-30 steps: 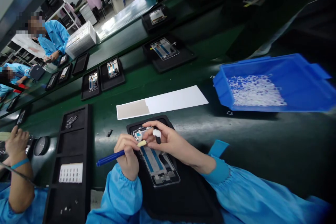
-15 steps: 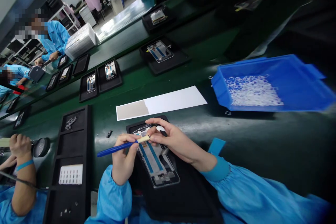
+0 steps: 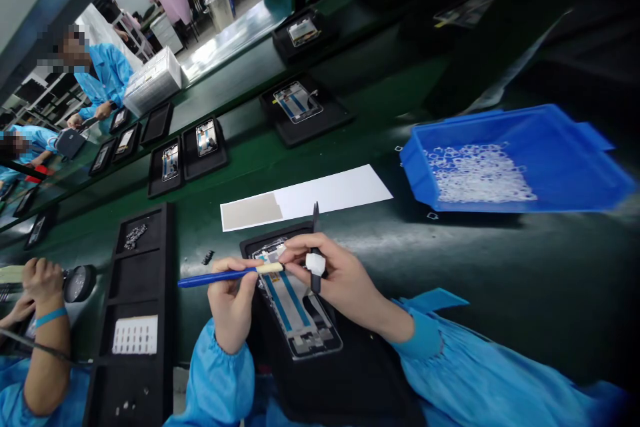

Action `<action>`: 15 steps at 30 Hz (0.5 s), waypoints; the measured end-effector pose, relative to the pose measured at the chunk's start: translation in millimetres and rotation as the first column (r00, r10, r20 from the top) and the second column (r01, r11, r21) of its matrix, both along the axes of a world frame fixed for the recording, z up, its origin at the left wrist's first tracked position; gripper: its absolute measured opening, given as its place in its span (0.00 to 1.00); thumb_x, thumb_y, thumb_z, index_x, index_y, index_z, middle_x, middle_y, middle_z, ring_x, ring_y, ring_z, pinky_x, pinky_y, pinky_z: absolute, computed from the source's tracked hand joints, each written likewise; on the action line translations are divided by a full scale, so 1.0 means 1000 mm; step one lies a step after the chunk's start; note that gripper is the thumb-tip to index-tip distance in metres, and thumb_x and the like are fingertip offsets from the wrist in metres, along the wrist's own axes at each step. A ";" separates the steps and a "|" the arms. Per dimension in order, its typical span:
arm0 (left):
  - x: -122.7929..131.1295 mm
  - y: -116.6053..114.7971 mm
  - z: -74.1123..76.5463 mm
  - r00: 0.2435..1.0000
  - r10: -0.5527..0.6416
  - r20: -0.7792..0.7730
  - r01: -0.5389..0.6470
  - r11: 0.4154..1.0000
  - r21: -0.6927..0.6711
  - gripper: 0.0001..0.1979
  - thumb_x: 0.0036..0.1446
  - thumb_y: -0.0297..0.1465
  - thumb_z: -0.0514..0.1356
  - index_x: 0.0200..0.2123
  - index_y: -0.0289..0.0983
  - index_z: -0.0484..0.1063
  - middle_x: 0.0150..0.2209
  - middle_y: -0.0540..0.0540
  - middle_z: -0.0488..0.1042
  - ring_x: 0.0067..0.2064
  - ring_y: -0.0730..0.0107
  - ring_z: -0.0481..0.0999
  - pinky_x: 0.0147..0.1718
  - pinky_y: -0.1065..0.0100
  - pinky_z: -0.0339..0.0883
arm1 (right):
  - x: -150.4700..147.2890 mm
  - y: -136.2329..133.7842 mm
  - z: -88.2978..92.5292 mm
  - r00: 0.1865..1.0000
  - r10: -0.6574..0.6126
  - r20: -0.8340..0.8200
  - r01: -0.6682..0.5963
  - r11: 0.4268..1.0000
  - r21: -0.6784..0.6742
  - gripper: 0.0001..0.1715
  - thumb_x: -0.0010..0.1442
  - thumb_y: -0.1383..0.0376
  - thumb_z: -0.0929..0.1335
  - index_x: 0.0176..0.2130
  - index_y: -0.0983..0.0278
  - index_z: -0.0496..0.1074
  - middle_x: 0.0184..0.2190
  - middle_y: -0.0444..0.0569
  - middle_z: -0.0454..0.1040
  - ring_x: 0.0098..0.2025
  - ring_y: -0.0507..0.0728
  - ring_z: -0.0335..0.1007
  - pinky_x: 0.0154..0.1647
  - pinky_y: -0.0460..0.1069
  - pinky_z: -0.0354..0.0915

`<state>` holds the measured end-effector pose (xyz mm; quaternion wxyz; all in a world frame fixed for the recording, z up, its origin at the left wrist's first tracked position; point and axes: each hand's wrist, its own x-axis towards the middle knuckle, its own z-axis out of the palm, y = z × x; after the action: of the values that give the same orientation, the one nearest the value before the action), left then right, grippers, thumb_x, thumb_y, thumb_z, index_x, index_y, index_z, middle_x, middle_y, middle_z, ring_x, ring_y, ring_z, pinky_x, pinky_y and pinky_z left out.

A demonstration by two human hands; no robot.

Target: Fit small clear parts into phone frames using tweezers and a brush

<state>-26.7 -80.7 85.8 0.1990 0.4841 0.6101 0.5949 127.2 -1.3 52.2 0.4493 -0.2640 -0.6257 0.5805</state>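
Observation:
My left hand (image 3: 231, 300) grips a blue pen-shaped tool (image 3: 215, 278) with a cream-coloured end pointing right. At that end, the thumb and fingertips of my right hand (image 3: 340, 275) are pinched together by a tiny dark piece I cannot make out. Tucked in the same hand are black tweezers (image 3: 315, 263) wrapped in white, their points sticking up past the fingers. Below both hands lies an opened phone body (image 3: 300, 310) with two blue strips and a dark flex cable. It rests on a black tray (image 3: 345, 373); the hands cover part of its upper end.
A white strip of paper (image 3: 335, 192) lies beyond the tray. To the right stands a blue bin (image 3: 575, 167) of small white frames. A black compartment tray (image 3: 167, 280) with small parts is at left, near a co-worker's hand (image 3: 44, 280). More phone trays (image 3: 305, 130) line the bench.
The tweezers have swung upright in my right hand, so their points now show above the fingers. The right index finger has curled down, and the blue tool has shifted slightly left.

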 end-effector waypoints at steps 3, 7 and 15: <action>0.000 0.000 -0.001 0.999 0.018 0.044 -0.016 0.999 -0.027 0.13 0.58 0.39 0.64 0.33 0.38 0.64 0.30 0.46 0.80 0.32 0.64 0.83 0.33 0.66 0.77 | 0.001 0.001 0.004 1.000 0.018 0.015 -0.019 1.000 0.024 0.11 0.60 0.63 0.69 0.45 0.58 0.70 0.33 0.46 0.78 0.35 0.56 0.75 0.40 0.53 0.72; -0.002 0.000 -0.006 0.991 0.031 0.131 -0.019 0.996 -0.088 0.15 0.58 0.41 0.64 0.34 0.38 0.63 0.30 0.47 0.80 0.32 0.64 0.82 0.33 0.66 0.76 | 0.002 0.003 0.009 0.994 0.104 -0.024 -0.104 0.994 -0.016 0.14 0.60 0.65 0.69 0.47 0.59 0.67 0.30 0.45 0.76 0.33 0.55 0.74 0.38 0.52 0.72; -0.002 0.000 -0.021 0.955 0.026 0.297 0.009 0.993 -0.117 0.15 0.58 0.39 0.64 0.37 0.38 0.62 0.31 0.48 0.79 0.30 0.67 0.81 0.32 0.67 0.75 | 0.001 0.002 0.011 0.987 0.149 -0.052 -0.151 0.988 -0.039 0.19 0.58 0.68 0.67 0.50 0.59 0.64 0.29 0.42 0.71 0.32 0.53 0.71 0.39 0.50 0.70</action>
<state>-28.5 -81.1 64.4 0.3139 0.3739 0.6090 0.6251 128.0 0.5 63.0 0.4136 -0.2113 -0.6202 0.6322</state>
